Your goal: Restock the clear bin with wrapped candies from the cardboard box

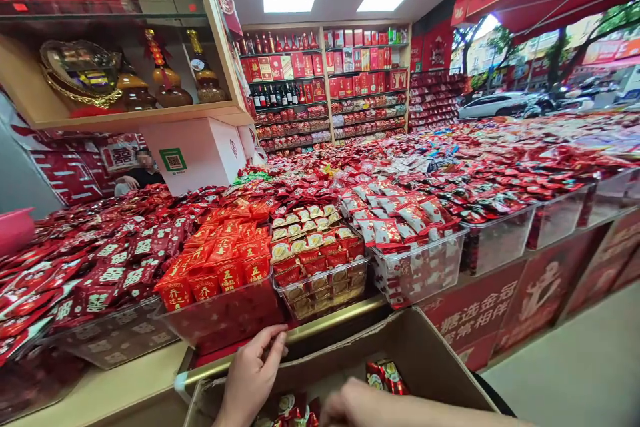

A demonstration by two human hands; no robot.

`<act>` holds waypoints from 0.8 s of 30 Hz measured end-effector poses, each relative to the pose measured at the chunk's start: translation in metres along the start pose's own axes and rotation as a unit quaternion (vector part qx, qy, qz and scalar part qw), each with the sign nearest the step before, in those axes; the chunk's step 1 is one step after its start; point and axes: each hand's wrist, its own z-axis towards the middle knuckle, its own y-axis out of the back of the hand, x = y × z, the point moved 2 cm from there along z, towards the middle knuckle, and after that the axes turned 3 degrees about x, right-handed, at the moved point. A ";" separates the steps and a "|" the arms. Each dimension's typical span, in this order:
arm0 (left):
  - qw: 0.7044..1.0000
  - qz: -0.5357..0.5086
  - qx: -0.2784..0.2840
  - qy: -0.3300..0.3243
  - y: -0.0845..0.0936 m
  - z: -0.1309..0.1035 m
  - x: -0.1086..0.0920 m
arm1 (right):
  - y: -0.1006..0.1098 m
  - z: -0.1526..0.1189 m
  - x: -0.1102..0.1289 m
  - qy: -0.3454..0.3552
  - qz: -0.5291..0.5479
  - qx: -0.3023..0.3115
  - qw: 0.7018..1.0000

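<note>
An open cardboard box stands at the bottom, against the counter. Above its near-left rim is my left hand, thumb and forefinger drawn together with nothing visible between them. My right hand is down inside the box, blurred and cut off by the lower edge, so its fingers are hidden. Red-and-gold candy packets lie in the box beyond it, and more candy packets lie between both hands. Directly behind the box sits a clear plastic bin holding rows of gold-and-red wrapped candies.
Neighbouring bins hold orange-red packets and white-and-red packets. A gold counter edge runs behind the box. A glass-shelved cabinet overhangs at left. A seated person is behind the counter. Stocked shelves line the back.
</note>
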 end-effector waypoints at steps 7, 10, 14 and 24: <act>0.948 -0.297 0.099 0.062 -0.015 -0.002 -0.035 | 0.034 0.024 0.036 0.063 0.259 -0.211 0.940; 0.946 -0.294 0.086 0.109 -0.023 0.000 -0.035 | 0.034 0.028 0.031 0.052 0.268 -0.245 0.930; 0.941 -0.307 0.069 0.126 -0.027 0.001 -0.028 | 0.030 0.029 0.018 0.036 0.317 -0.280 0.906; 0.925 -0.343 0.054 0.156 -0.037 -0.005 -0.027 | 0.031 0.023 -0.007 0.035 0.317 -0.230 0.919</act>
